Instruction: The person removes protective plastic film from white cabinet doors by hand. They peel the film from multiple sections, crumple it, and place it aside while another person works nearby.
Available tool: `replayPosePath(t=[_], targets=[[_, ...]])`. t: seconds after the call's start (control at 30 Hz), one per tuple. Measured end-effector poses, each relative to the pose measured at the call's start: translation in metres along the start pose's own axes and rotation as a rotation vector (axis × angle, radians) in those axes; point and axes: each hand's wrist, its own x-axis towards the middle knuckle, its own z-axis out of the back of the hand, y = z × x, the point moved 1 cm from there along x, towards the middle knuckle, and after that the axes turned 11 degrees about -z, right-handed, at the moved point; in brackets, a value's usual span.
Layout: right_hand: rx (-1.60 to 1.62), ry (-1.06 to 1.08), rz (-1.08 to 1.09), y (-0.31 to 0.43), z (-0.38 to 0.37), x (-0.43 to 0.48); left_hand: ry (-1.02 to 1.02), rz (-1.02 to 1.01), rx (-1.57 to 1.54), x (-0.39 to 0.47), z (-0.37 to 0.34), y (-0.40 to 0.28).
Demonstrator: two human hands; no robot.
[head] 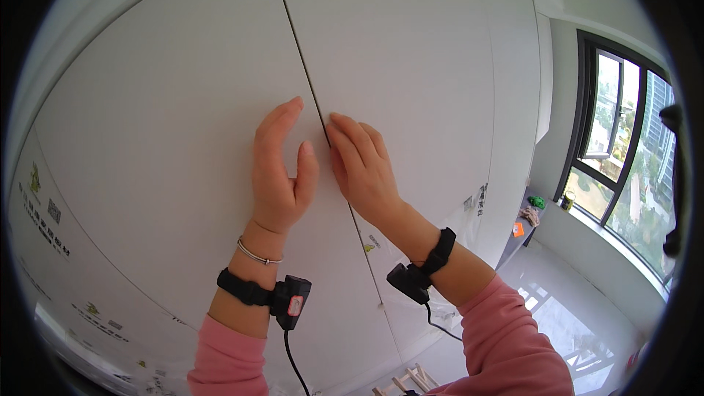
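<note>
Two tall white cabinet doors, the left door (165, 93) and the right door (418, 66), fill most of the view. A narrow dark gap (300, 47) runs between them. My left hand (283, 170) is raised before the left door, its fingers curved and thumb apart, with nothing in it. Just right of the gap, my right hand (366, 168) rests its fingertips by the right door's edge. Its fingers lie close together and I see no object in them; the thumb is partly hidden. Black strapped devices with cables are on both wrists.
Protective film (462, 220) with printed writing covers lower parts of the doors. At right, a dark-framed window (619, 165) has a pane tilted inward. A can (568, 201) stands on its sill. Cloths lie on a grey ledge (514, 242). A wooden frame (407, 382) stands low down.
</note>
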Motion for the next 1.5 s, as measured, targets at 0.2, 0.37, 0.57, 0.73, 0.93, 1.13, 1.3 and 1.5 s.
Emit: replayPosePath(t=[0.2,0.37,0.57,0.73,0.93,1.13,1.3,1.5], targets=[[0.067,-0.036,0.022,-0.01,-0.002,0.014,-0.005,-0.036,-0.01,0.001,0.0,-0.003],[0.016,-0.063,0.048,-0.012,-0.003,0.019,0.021,-0.051,0.033,0.003,0.003,-0.007],[0.042,-0.078,0.018,-0.007,-0.004,0.017,0.014,-0.074,0.087,0.007,0.003,-0.012],[0.077,-0.067,-0.021,-0.006,-0.003,0.018,-0.009,-0.078,0.074,0.007,-0.002,-0.012],[0.117,0.006,-0.018,-0.013,-0.004,0.018,-0.008,-0.082,0.081,0.006,0.0,-0.012],[0.023,-0.031,0.1,-0.006,0.002,0.047,0.008,-0.096,0.101,0.007,0.0,-0.012],[-0.051,-0.118,0.21,-0.015,-0.016,0.109,0.003,-0.092,0.097,0.007,-0.001,-0.012],[-0.007,-0.172,0.267,-0.02,-0.025,0.12,-0.021,-0.104,0.097,0.007,-0.003,-0.011]])
